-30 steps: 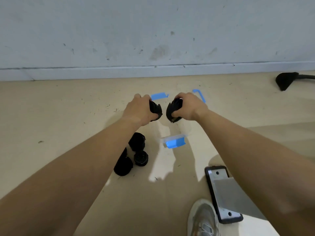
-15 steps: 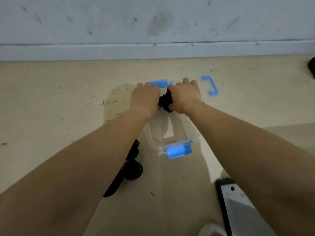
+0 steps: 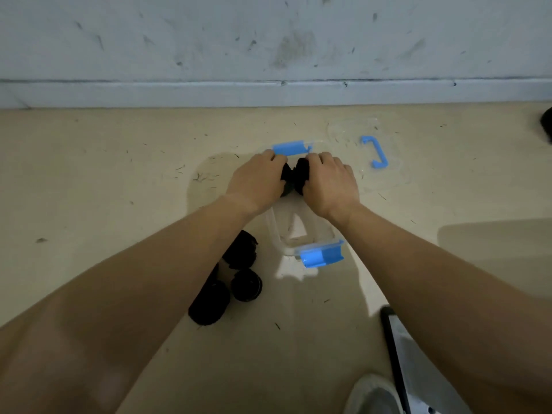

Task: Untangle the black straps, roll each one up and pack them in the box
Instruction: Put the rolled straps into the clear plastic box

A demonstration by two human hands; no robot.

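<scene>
Packing step is going on. The left hand (image 3: 257, 183) is gripping 1 rolled black strap (image 3: 285, 179) and the right hand (image 3: 330, 182) is gripping a 2nd roll (image 3: 302, 173). Fingers of both hands are curling round their rolls, and the 2 rolls are touching each other between the hands.

Both hands are sitting at the far end of the clear box (image 3: 273, 234), just beside its far blue clip (image 3: 291, 147). The near blue clip (image 3: 321, 256) is facing the person. Cannot tell whether the rolls are resting on the box bottom or hanging just above it. The near half of the box is showing no straps.

3 more rolls (image 3: 243, 252) are lying on the floor (image 3: 119, 180), just left of the box and partly under the left forearm. The clear lid, marked by its blue lid handle (image 3: 378, 153), is lying on the floor right of the box.

No loose tangle is showing, so untangling and rolling are looking finished and packing is looking barely begun.

Next move is likely calling for:
- setting both rolls down side by side against the far wall
- easing the fingers off without letting the coils spring open
- then reaching left for the 3 on the floor
</scene>
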